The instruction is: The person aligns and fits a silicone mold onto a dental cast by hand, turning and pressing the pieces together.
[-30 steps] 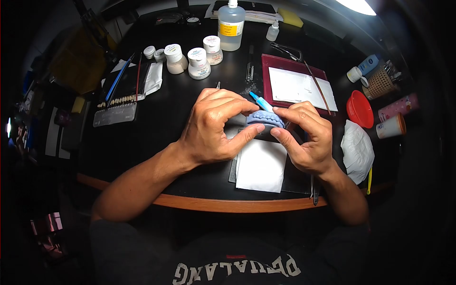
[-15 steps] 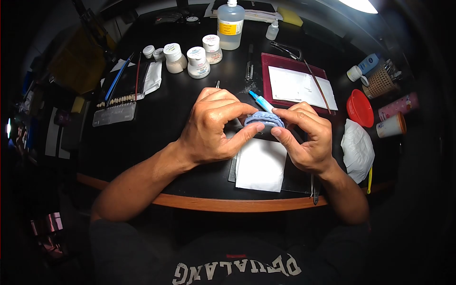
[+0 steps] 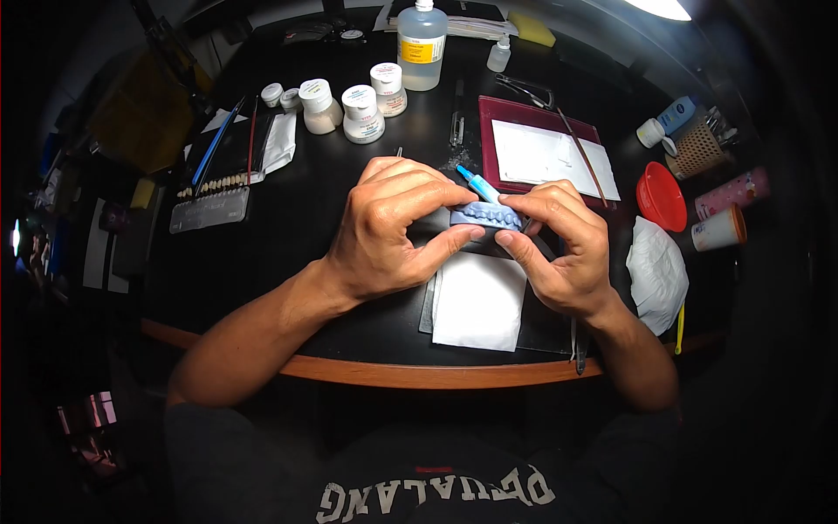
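Note:
A blue-grey dental model with a curved row of teeth is held between my two hands, above the table. My left hand pinches its left end between thumb and forefinger. On the right end, the thumb and fingers of my right hand close around it. A blue pen-like tube shows just behind the model, its lower end meeting my right fingertips in this view. Below the model lies a folded white tissue on a dark slab.
Several powder jars and a large liquid bottle stand at the back. A maroon tray with white paper sits behind my right hand. Further right are a red bowl and crumpled tissue. A tooth shade guide lies left.
The dental model has tilted in my fingers, so its tooth row now faces me more. Both hands keep the same grip and nearly the same place.

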The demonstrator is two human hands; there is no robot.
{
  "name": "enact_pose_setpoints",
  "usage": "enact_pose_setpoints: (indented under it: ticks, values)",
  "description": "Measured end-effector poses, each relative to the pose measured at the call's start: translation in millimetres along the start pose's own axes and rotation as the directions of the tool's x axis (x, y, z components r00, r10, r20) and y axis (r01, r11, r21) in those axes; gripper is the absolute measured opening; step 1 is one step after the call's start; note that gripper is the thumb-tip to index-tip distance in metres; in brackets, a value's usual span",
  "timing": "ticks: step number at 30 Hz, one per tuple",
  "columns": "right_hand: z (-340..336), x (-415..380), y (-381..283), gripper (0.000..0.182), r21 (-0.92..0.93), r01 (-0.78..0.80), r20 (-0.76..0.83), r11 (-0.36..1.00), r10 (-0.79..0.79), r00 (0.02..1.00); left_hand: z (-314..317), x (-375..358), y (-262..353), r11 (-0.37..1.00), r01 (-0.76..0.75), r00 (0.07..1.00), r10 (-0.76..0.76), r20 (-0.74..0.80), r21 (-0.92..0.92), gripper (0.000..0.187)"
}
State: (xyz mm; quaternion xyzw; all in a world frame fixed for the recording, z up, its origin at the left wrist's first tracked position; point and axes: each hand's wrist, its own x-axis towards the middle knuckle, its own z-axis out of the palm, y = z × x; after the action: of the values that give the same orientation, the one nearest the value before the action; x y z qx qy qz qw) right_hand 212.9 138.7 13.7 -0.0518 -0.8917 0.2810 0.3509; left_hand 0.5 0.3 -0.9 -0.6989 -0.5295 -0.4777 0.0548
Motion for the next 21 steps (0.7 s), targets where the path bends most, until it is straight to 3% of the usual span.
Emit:
enact_pose_setpoints:
  ticks: [13,21]
  values:
    - [-0.6,0.4,-0.4,0.03,-0.004,0.0,0.01,1.0,0.0,1.0,-1.0,-0.4,-0.2,1.0,-0.007,1.0,0.007,0.002,0.012,0.03]
    - [0.3,-0.6,0.1,0.029,-0.016,-0.018,0.037,1.0,0.019,0.999,-3.1,-0.2,0.9,1.0,-0.023,0.999,0.024,-0.043,0.015,0.055]
